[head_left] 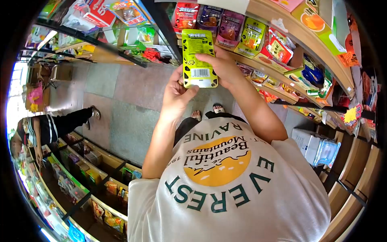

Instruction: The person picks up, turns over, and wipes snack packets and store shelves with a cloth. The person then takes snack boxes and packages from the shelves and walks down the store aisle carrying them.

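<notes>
A yellow-green snack packet (198, 56) with black spots along its sides is held upright in front of the shelf, its printed back and barcode facing me. My left hand (177, 90) grips its lower left edge, with the thumb on the white bottom strip. My right hand (223, 66) holds the right edge, thumb lying across the printed text. The fingers behind the packet are hidden. Just beyond it, display boxes hold similar pouches: a red pouch (186, 16), a purple pouch (230, 26) and a yellow-green pouch (252, 34).
Wooden shelves (278, 74) of packaged snacks rise close on the right and ahead. Lower shelves (100, 161) curve along the left. Another person (44, 127) stands at the far left beside them. A tiled floor (129, 105) lies between, and a white carton (306, 141) sits low at right.
</notes>
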The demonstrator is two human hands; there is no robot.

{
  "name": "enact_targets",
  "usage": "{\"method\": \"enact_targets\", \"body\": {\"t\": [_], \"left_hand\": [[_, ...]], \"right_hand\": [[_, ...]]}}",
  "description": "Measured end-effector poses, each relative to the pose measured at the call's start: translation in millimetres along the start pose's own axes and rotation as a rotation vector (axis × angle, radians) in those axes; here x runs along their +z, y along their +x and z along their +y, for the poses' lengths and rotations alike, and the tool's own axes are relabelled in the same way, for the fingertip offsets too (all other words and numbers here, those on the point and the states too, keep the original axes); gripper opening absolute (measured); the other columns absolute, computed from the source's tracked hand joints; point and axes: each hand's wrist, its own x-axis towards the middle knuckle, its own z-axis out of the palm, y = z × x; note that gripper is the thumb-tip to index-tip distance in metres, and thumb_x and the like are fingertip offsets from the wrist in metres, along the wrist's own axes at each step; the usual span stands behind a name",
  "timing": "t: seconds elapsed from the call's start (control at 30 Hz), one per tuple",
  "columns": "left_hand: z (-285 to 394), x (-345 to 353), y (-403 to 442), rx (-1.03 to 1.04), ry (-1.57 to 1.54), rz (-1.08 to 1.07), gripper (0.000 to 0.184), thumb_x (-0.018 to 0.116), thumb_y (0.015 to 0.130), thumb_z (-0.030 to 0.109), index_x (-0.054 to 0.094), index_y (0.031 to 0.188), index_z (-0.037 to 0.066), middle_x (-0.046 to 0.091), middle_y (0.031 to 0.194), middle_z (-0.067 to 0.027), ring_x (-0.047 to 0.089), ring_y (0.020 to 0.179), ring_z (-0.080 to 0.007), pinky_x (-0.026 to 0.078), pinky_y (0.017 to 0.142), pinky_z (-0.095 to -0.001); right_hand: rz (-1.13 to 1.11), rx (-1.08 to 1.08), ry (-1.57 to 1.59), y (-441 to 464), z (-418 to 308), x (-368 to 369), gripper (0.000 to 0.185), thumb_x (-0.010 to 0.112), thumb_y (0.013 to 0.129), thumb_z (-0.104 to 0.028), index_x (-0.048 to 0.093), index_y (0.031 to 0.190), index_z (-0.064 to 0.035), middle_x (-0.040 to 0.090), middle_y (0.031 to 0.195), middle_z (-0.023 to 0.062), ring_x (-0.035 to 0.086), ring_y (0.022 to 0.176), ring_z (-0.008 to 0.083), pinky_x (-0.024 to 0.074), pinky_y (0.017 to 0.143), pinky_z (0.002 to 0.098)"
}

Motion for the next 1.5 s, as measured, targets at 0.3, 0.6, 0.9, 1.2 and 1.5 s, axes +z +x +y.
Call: {"method": "enact_targets", "body": {"t": [0.3, 0.6, 0.9, 1.2, 1.5], "left_hand": [[-8, 19, 10, -0.078, 0.041, -0.063, 0.056, 0.047, 0.069, -0.017, 0.035, 0.121, 0.000, 0.051, 0.109, -0.0073, 0.049, 0.100, -0.0128, 0.037, 0.087, -0.0247], [-18, 37, 20, -0.272, -0.281, -0.157, 0.055, 0.048, 0.069, -0.013, 0.036, 0.121, 0.000, 0.054, 0.106, -0.0074, 0.052, 0.097, -0.0128, 0.041, 0.079, -0.0223], [-45, 71, 39, -0.324, -0.453, -0.265, 0.073, 0.047, 0.065, -0.013, 0.016, 0.131, -0.002, 0.037, 0.125, -0.0151, 0.046, 0.108, -0.0207, 0.039, 0.089, -0.0283], [-73, 70, 66, -0.494, -0.524, -0.224, 0.046, 0.044, 0.079, -0.001, 0.032, 0.123, 0.003, 0.052, 0.100, -0.0146, 0.054, 0.088, -0.0215, 0.047, 0.075, -0.0237], [-107, 129, 174, -0.601, -0.131, -0.137, 0.025, 0.039, 0.086, 0.011, 0.040, 0.106, -0.003, 0.053, 0.099, -0.0221, 0.055, 0.092, -0.0275, 0.048, 0.076, -0.0292]], "right_hand": [[0.002, 0.052, 0.042, -7, -8, -34, 0.029, 0.057, 0.078, -0.010, 0.050, 0.105, -0.0036, 0.059, 0.094, 0.0058, 0.058, 0.083, 0.0138, 0.0473, 0.071, 0.0273], [-0.079, 0.138, 0.702, -18, 10, -92, 0.039, 0.034, 0.086, -0.023, 0.042, 0.117, -0.0029, 0.053, 0.111, 0.0117, 0.051, 0.102, 0.0238, 0.0366, 0.091, 0.0388], [-0.337, -0.004, 0.703, -33, 12, -137, 0.079, 0.057, 0.065, -0.029, 0.021, 0.131, -0.0041, 0.021, 0.135, 0.0206, 0.026, 0.123, 0.0320, 0.0249, 0.098, 0.0454], [0.102, -0.001, 0.291, -23, -34, -139, 0.026, 0.053, 0.081, -0.009, 0.046, 0.105, -0.0047, 0.056, 0.095, 0.0057, 0.055, 0.082, 0.0135, 0.0460, 0.069, 0.0248], [0.455, -0.493, -1.499, 62, -124, -202, 0.048, 0.053, 0.075, -0.047, 0.053, 0.104, -0.0096, 0.055, 0.099, 0.0110, 0.050, 0.095, 0.0237, 0.0382, 0.083, 0.0364]]}}
